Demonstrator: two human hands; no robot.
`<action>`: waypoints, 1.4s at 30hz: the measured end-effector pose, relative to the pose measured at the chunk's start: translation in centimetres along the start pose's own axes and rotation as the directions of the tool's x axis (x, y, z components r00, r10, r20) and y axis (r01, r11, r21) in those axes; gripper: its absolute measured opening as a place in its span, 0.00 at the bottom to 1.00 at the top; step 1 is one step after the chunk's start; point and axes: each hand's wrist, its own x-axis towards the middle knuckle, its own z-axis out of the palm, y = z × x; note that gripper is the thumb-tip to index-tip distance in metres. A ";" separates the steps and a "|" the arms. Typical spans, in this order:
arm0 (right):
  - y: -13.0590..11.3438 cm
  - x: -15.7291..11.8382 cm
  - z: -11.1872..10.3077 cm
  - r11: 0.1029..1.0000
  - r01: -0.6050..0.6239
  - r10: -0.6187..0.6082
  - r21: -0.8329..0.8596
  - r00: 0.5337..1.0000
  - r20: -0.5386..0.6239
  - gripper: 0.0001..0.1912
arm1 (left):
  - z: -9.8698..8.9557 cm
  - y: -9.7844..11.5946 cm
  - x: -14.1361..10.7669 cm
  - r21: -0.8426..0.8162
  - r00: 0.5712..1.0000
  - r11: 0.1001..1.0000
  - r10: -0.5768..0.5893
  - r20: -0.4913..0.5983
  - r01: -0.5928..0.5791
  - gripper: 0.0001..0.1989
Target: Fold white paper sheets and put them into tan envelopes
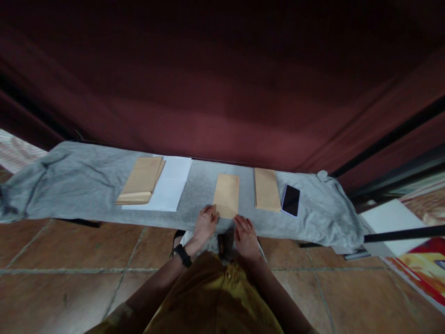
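Note:
A brown paper envelope (pixel 226 195) lies flat in front of me on the grey cloth, with small reddish print near its upper right corner. My left hand (pixel 206 222) has its fingers closed at the lower left corner of this envelope. At the lower right corner, my right hand (pixel 245 234) grips the edge with fingers held together; its thumb is hard to make out. To the right lies a stack of brown envelopes (pixel 267 189). On the left, another pile of envelopes (pixel 141 178) partly covers some white paper sheets (pixel 171 183).
A phone (pixel 291 200) with a dark screen lies right of the envelope stack. The grey cloth (pixel 93 181) covers a long narrow surface, backed by a dark red fabric wall (pixel 222 116). Black bars (pixel 389 139) slant at the right. Below is a tiled floor (pixel 83 246).

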 end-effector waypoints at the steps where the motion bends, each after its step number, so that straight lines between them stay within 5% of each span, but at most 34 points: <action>1: -0.1 0.0 0.0 1.000 -0.004 0.004 0.001 1.000 0.001 0.27 | -0.2 0.1 0.4 -0.053 0.998 0.997 -0.058 0.020 0.059 0.16; 5: -0.2 0.3 -0.1 0.999 -0.025 0.025 0.020 1.000 -0.002 0.26 | -0.6 0.2 1.7 -0.193 0.967 0.949 -0.236 0.092 0.250 0.10; 12: -0.2 0.8 -0.4 0.996 -0.041 0.044 0.076 0.998 -0.034 0.25 | -1.0 0.1 2.5 -0.345 0.931 0.865 -0.340 0.132 0.364 0.03; 18: -0.6 1.3 -1.4 0.907 -0.234 0.244 0.350 0.970 0.016 0.20 | -0.7 1.0 1.9 -0.605 0.887 0.651 -0.379 0.265 0.459 0.06; 20: -1.0 1.2 -1.6 0.780 -0.377 0.405 0.499 0.912 0.055 0.17 | -0.8 1.1 1.4 -0.676 0.886 0.578 -0.366 0.287 0.457 0.10; 23: -1.7 1.2 -1.5 0.399 -0.582 0.593 0.709 0.753 0.284 0.19 | -0.8 1.1 0.8 -0.786 0.885 0.432 -0.354 0.303 0.442 0.14; 25: -2.3 1.5 -1.4 0.162 -0.639 0.594 0.752 0.672 0.443 0.25 | -0.6 1.1 0.6 -0.856 0.882 0.291 -0.344 0.323 0.428 0.16; 27: -2.9 2.1 -1.3 -0.012 -0.620 0.559 0.784 0.646 0.519 0.27 | -0.3 1.3 0.3 -0.886 0.880 0.197 -0.326 0.345 0.420 0.18; 30: -3.6 3.0 -1.4 -0.246 -0.527 0.513 0.813 0.641 0.571 0.22 | 0.2 1.8 -0.2 -0.881 0.890 0.215 -0.286 0.355 0.420 0.18; 32: -3.6 3.5 -1.5 -0.316 -0.488 0.518 0.814 0.630 0.578 0.18 | 0.4 2.0 -0.6 -0.879 0.899 0.238 -0.265 0.350 0.412 0.17; 42: -2.8 4.3 -1.2 -0.258 -0.546 0.615 0.797 0.544 0.571 0.19 | 0.6 1.0 -0.7 -0.769 0.903 0.483 -0.308 0.298 0.419 0.16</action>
